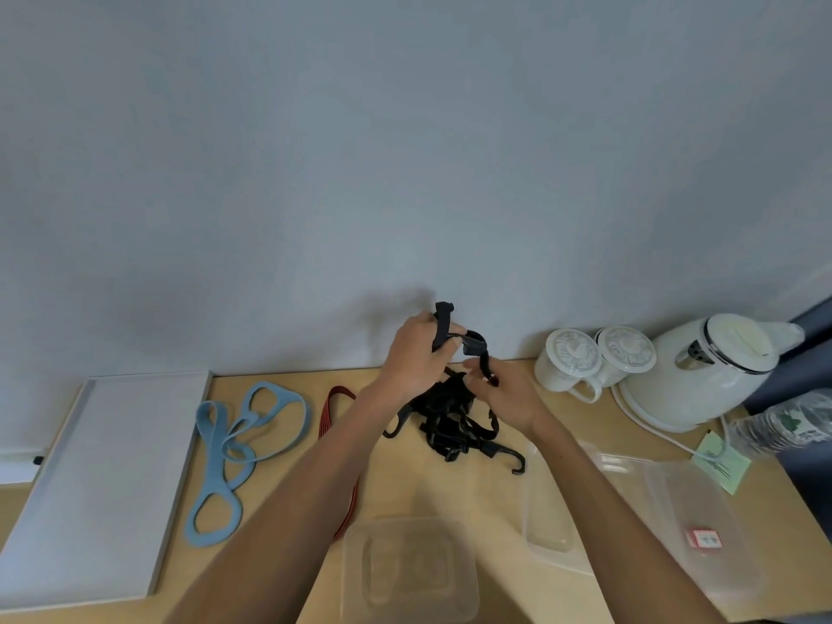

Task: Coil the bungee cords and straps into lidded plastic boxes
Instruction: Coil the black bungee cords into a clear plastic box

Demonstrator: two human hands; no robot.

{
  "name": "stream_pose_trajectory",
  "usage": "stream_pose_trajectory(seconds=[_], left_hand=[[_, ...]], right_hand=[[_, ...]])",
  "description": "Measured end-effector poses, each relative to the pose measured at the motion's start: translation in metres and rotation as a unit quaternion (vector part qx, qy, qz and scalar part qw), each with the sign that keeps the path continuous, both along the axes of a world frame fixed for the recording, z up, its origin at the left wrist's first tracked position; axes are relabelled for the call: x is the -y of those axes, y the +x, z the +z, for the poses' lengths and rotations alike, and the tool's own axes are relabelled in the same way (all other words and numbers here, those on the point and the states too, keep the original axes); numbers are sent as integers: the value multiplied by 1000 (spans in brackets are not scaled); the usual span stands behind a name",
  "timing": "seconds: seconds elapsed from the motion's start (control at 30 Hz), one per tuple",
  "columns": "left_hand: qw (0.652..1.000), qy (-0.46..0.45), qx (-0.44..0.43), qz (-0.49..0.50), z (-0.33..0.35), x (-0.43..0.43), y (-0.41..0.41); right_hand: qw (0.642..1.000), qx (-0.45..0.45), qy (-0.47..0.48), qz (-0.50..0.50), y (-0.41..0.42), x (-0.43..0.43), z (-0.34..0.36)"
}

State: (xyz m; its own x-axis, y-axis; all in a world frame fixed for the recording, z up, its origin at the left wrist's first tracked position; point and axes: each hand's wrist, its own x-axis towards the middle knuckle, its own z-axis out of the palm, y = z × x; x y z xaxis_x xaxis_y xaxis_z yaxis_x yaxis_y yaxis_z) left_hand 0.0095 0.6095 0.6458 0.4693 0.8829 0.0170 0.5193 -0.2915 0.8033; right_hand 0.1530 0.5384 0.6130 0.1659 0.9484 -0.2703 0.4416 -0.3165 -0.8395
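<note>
**Mia:** Is any of the work done yet?

**Ben:** I think it has only just begun. I see no cord or strap in the front box [409, 569] or in the right box [693, 524].

**Mia:** What are the hands doing?

**Ben:** The left hand [416, 353] has its fingers curled tight round the top of the black straps [450, 421] and lifts them up. The right hand [504, 394] pinches one strap just below. The rest of the black tangle hangs down to the table [450, 493], between the two arms.

**Mia:** What is left?

**Ben:** A lot, I guess. The blue strap [238, 439] lies loose on the left, and the red cord [331, 412] lies beside it, partly under the left arm. None of them is coiled.

**Mia:** What else is there?

**Ben:** The table is light wood, against a plain grey wall [405, 150]. A white tray [103, 466] sits far left. On the right are two mugs [572, 362] with lids, a white kettle [707, 371], a bottle [792, 421] and a green note [722, 466]
</note>
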Motion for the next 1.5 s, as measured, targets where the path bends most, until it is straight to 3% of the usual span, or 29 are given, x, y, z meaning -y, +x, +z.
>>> stream_pose_trajectory(seconds=[0.17, 0.27, 0.37, 0.6, 0.67, 0.77, 0.87, 1.07, 1.13, 1.2, 1.3, 1.43, 1.5], left_hand=[[999, -33, 41, 12, 10, 1, 0], [997, -45, 57, -1, 17, 2, 1], [989, -90, 113, 10, 24, 0, -1], [970, -146, 194, 28, 32, -10, -18], [976, -150, 155, 9, 26, -11, -26], [993, -114, -25, -1, 4, -13, -34], [982, -109, -154, -14, -23, -11, -39], [955, -160, -249, -23, -49, -4, -46], [947, -169, -275, -4, -51, -3, -46], [953, -213, -214, 26, -51, -4, -45], [944, -309, -63, 95, -45, -7, -44], [920, -352, 51, 167, -42, -11, -44], [935, -312, 42, 164, -44, -14, -43]], right_hand=[[1000, -7, 9, -2, -4, -5, 5], [994, -113, 9, -5, -4, -5, 12], [990, -124, 58, 23, -4, -10, 19], [975, -132, 158, -83, -5, -19, 47], [953, -196, 185, -137, -3, -20, 62], [925, -243, 233, -177, 3, -22, 86], [924, -221, 263, -169, 6, -24, 103], [931, -168, 274, -171, 10, -20, 100], [955, -85, 237, -157, 14, -21, 87], [980, 26, 166, -105, 20, -24, 68], [989, 133, 50, -48, 22, -25, 33], [986, 152, -49, -40, 20, -20, -21], [987, 133, -75, -46, 16, -18, -39]])
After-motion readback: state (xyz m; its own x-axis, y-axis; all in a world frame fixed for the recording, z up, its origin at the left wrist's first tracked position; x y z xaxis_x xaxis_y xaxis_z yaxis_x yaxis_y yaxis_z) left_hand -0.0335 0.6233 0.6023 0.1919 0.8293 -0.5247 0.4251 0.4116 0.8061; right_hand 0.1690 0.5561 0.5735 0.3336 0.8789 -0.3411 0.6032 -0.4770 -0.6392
